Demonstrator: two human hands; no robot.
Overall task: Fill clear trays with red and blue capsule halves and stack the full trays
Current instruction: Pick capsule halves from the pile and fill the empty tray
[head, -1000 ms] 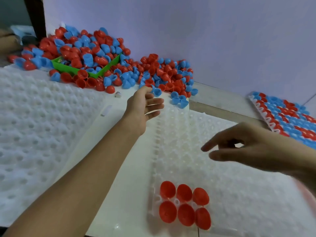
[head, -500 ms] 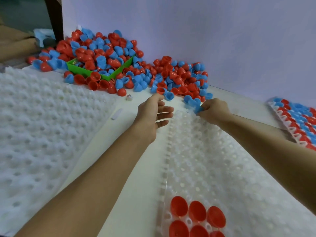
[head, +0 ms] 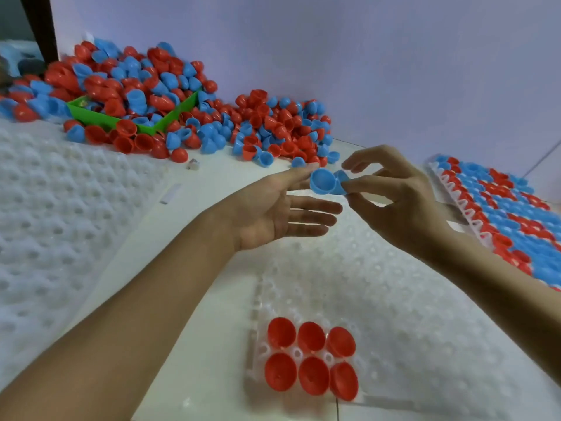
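Head view: your right hand (head: 403,205) hangs above the far end of the clear dimpled plastic tray (head: 379,299), fingers curled, pinching two blue plastic capsule halves (head: 328,181) between the fingertips. Your left hand (head: 273,208) sits just beside it, palm turned inward, fingers straight and loosely spread, holding nothing, its top finger touching the nearer blue half. Down at the tray's near corner, six red plastic capsule halves (head: 311,358) fill two rows of three. Back against the wall lies the loose heap of red and blue halves (head: 170,107), spilling over a green box (head: 121,121). Off to your right lies a filled tray of red and blue halves (head: 501,208). A stack of white dimpled trays (head: 51,214) lies to your left.
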